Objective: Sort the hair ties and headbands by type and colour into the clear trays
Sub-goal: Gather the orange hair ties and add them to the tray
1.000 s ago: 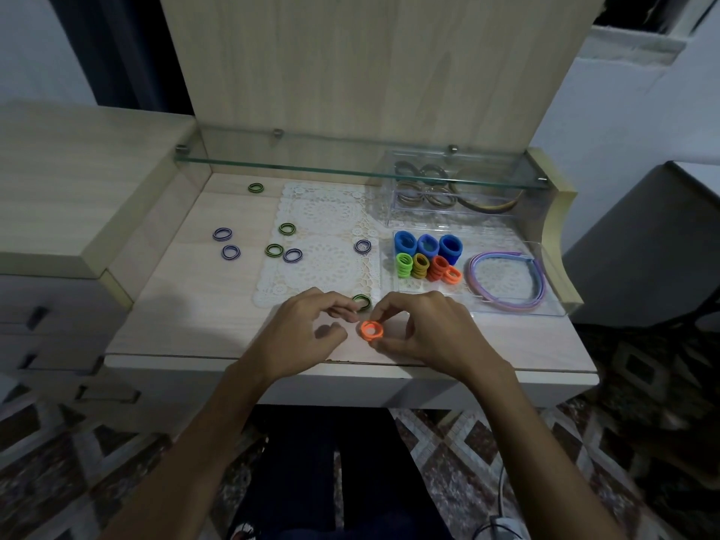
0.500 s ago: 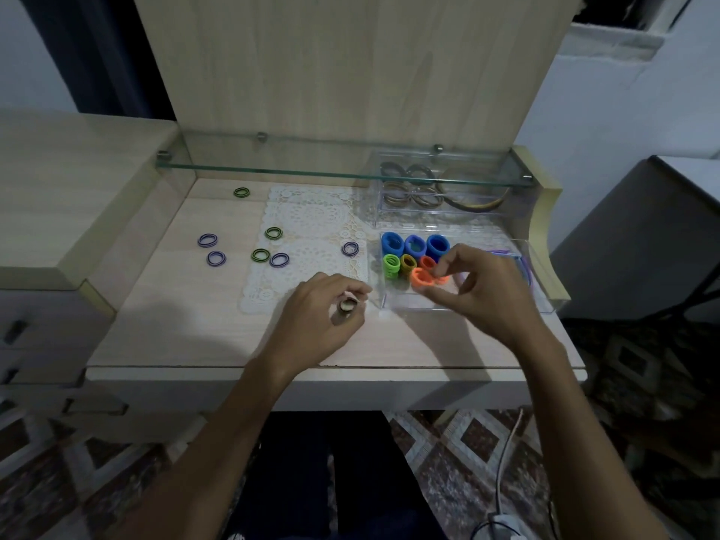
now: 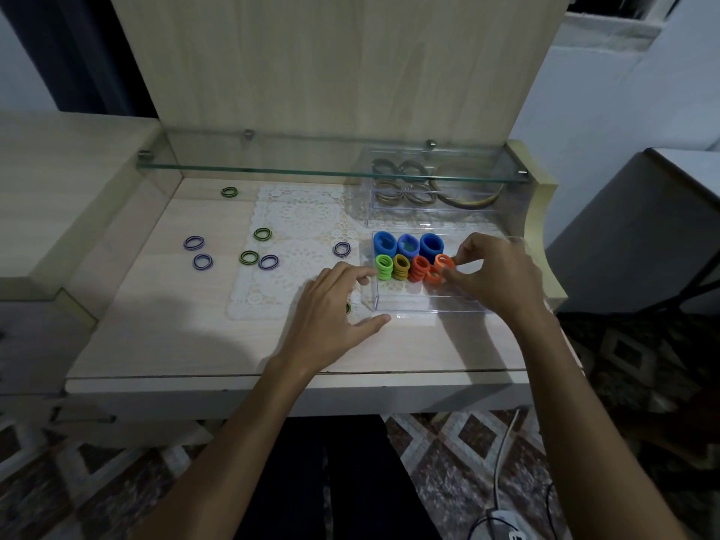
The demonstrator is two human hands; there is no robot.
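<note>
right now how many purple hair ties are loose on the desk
4: two on the bare wood at left, one beside a green tie, one on the lace mat near the tray. Hands may hide others.

Looking forward and steeply down from head height, facing the back panel of a wooden desk (image 3: 195, 344). Sitting close, taking in the whole desktop, glass shelf (image 3: 311, 171) and patterned floor (image 3: 467, 461) below. Framing both forearms entering from the bottom edge. Being the only view, sharing nothing.
</note>
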